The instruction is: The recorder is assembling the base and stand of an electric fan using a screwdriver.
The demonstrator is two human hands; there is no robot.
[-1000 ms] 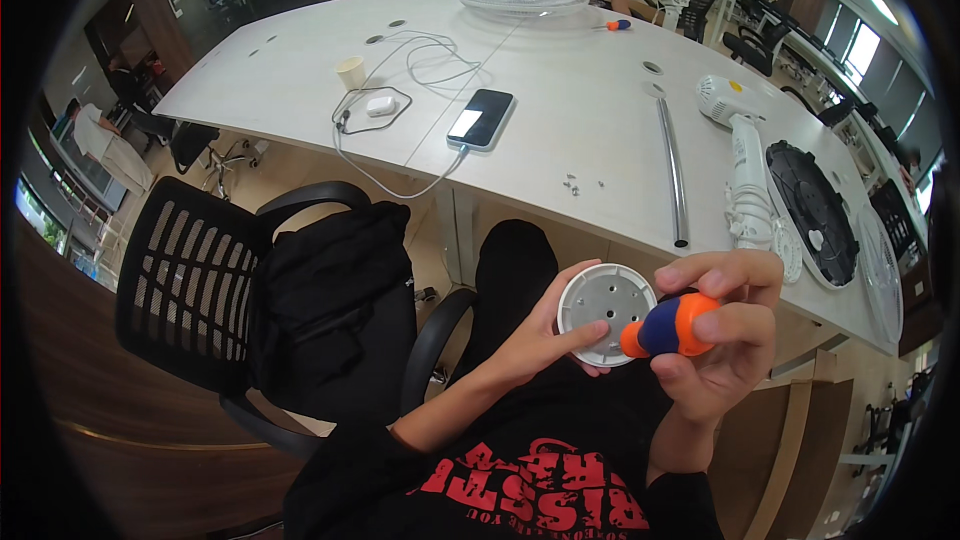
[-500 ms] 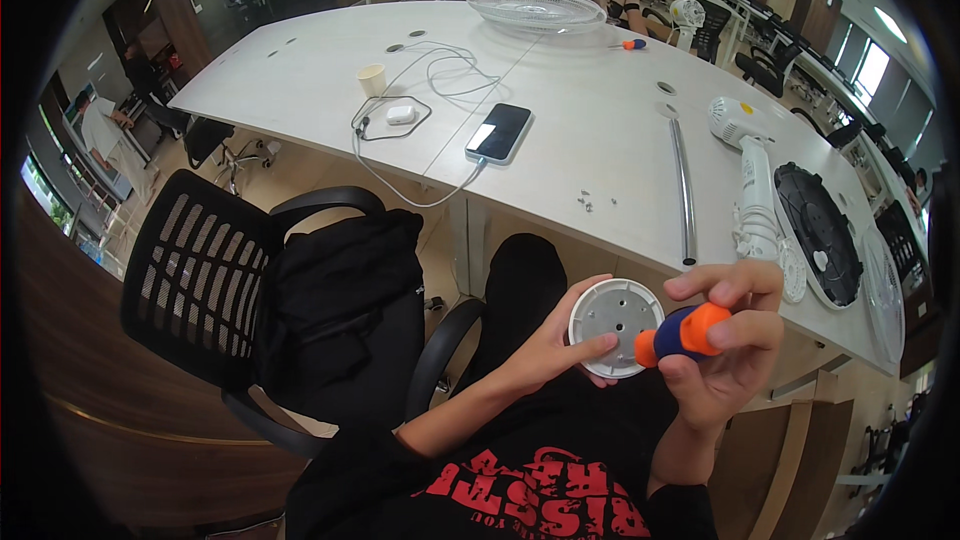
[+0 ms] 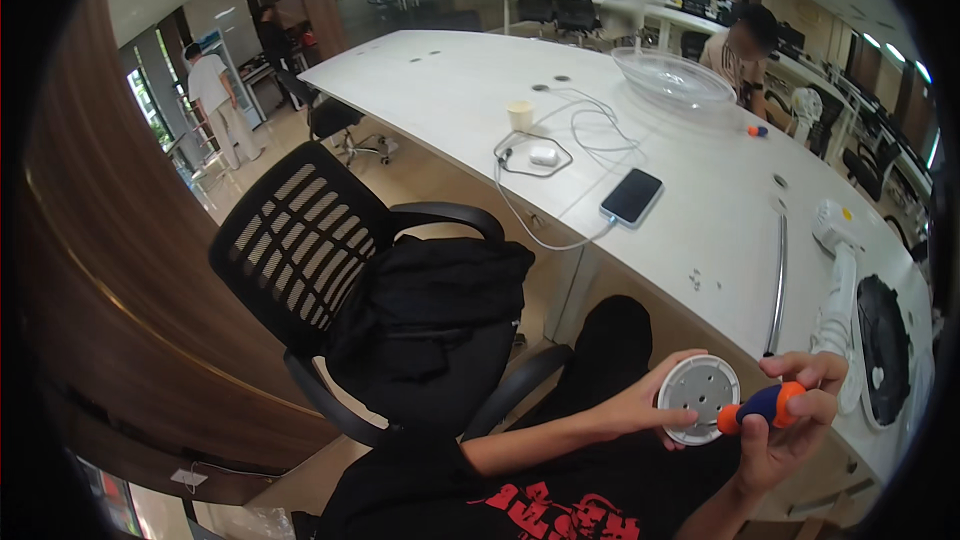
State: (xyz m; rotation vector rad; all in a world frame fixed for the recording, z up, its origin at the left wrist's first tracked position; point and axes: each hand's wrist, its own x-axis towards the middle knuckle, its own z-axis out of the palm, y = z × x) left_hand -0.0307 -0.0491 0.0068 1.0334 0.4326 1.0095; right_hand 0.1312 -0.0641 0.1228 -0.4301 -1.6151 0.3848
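Note:
My left hand (image 3: pixel 640 410) is closed on the edge of a round part (image 3: pixel 708 385) with a white rim and a grey face with several small holes. Its thumb lies across that face. In my right hand (image 3: pixel 812 432) is a screwdriver (image 3: pixel 764 406) with an orange and dark blue handle, gripped by the fingertips. The handle's orange front end is right beside the round part's right edge; the shaft barely shows, so I cannot tell where its tip rests. Both hands are above my lap, close to the table's near edge.
On the white table (image 3: pixel 450 90) lie several small screws (image 3: pixel 697 280), a metal tube (image 3: pixel 778 280), a phone (image 3: pixel 632 198) with a cable, a paper cup (image 3: pixel 520 115) and white fan parts (image 3: pixel 838 310). A black chair (image 3: pixel 300 230) holding a black bag (image 3: pixel 430 290) stands left. Another person (image 3: pixel 740 50) sits at the far side.
My view has swung to the left, so the table and both hands appear farther right and lower. Both hands keep hold of the round part and the screwdriver.

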